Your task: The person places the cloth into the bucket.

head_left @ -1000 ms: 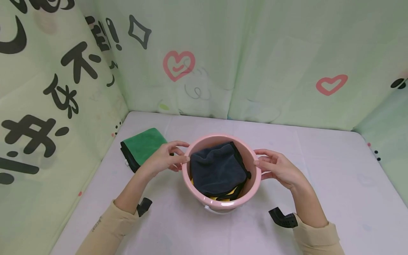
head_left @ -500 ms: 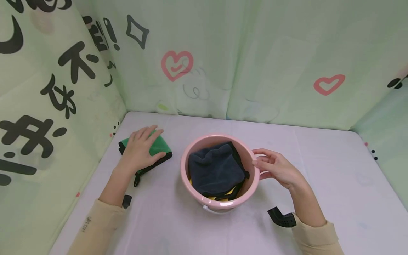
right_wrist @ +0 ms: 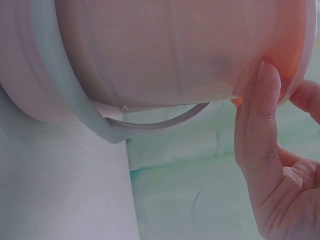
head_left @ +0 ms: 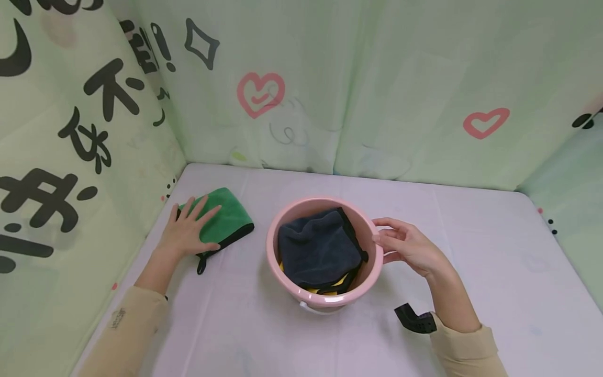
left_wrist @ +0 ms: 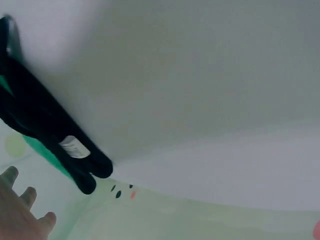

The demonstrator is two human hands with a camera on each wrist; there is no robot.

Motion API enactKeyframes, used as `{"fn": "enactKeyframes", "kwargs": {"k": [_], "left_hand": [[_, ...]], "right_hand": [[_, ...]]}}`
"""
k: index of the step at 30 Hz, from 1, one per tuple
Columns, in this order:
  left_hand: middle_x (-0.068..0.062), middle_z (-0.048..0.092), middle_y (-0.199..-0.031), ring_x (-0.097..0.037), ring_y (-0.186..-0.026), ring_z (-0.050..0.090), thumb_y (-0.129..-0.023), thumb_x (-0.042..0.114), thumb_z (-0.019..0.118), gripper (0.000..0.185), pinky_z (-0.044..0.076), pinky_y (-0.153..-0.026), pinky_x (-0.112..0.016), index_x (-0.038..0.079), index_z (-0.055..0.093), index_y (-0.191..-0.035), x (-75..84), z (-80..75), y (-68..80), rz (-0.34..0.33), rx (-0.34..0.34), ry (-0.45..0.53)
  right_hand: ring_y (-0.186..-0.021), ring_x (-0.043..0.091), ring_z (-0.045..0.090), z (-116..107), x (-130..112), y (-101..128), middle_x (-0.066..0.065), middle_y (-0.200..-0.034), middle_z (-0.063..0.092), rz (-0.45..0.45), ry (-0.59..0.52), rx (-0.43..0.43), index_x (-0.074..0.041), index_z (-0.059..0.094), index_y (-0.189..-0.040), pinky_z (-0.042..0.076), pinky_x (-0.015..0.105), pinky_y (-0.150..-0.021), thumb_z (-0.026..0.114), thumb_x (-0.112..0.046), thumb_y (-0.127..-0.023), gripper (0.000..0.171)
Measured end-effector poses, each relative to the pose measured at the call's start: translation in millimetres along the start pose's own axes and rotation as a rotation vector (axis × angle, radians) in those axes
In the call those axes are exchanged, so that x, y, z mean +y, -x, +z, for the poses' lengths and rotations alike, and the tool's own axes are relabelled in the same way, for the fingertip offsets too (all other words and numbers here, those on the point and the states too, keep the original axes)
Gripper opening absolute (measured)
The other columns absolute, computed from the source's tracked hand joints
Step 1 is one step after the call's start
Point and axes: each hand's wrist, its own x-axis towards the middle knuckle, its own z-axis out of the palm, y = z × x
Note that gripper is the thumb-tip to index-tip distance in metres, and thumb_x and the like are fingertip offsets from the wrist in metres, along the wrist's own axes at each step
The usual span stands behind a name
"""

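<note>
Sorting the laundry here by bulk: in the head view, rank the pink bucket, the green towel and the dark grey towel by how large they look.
1. Pink bucket
2. Dark grey towel, bunched inside the bucket
3. Green towel, partly covered by the left hand, so the order of the two towels is unsure.

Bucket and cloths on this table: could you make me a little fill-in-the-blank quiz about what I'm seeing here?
1. The left hand rests flat on the ____ cloth.
2. The right hand touches the rim of the ____ bucket.
3. On top inside the bucket lies a dark ____ cloth.
4. Under that cloth peeks a bit of ____ cloth.

Missing words: green; pink; grey; yellow
</note>
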Motion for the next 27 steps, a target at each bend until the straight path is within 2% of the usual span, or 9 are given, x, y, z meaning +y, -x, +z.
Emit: {"fn": "enactKeyframes", "kwargs": {"k": [7,11,18,27], "left_hand": [[-0.023,0.014,-0.147,-0.045,-0.133,0.011,-0.074,0.057,0.063,0.09,0.007,-0.104,-0.063,0.014,0.025,-0.144,-7.0,6.6,-3.6,-0.021,-0.108,0.0],[-0.025,0.02,-0.145,-0.046,-0.13,0.017,-0.074,0.054,0.062,0.088,0.009,-0.104,-0.063,0.012,0.027,-0.143,-7.4,11.8,-6.9,-0.029,-0.121,0.013],[-0.025,0.025,-0.142,-0.047,-0.127,0.023,-0.074,0.053,0.061,0.085,0.009,-0.103,-0.064,0.013,0.029,-0.143,-7.6,20.7,-11.4,-0.038,-0.101,0.013],[-0.023,0.033,-0.135,-0.048,-0.118,0.033,-0.081,0.046,0.06,0.072,0.016,-0.102,-0.063,0.011,0.036,-0.139,-8.5,30.0,-19.4,0.002,-0.012,-0.063]], "right_hand": [[-0.079,0.016,0.065,0,1,-1,0.001,-0.097,0.065,-0.005,-0.003,-0.003,0.009,0.037,-0.128,0.055,0.035,-0.067,0.058,-0.013,-0.089,0.049],[-0.079,0.016,0.065,0,1,-1,0.0,-0.096,0.065,-0.01,-0.009,-0.006,0.009,0.037,-0.128,0.055,0.035,-0.067,0.057,-0.012,-0.089,0.049],[-0.08,0.016,0.065,-1,2,0,0.0,-0.097,0.065,-0.013,-0.009,-0.009,0.009,0.036,-0.128,0.055,0.035,-0.067,0.057,-0.012,-0.09,0.049],[-0.079,0.016,0.065,-1,2,-1,0.0,-0.097,0.065,-0.019,-0.007,-0.011,0.009,0.037,-0.128,0.055,0.035,-0.067,0.056,-0.012,-0.09,0.048]]}}
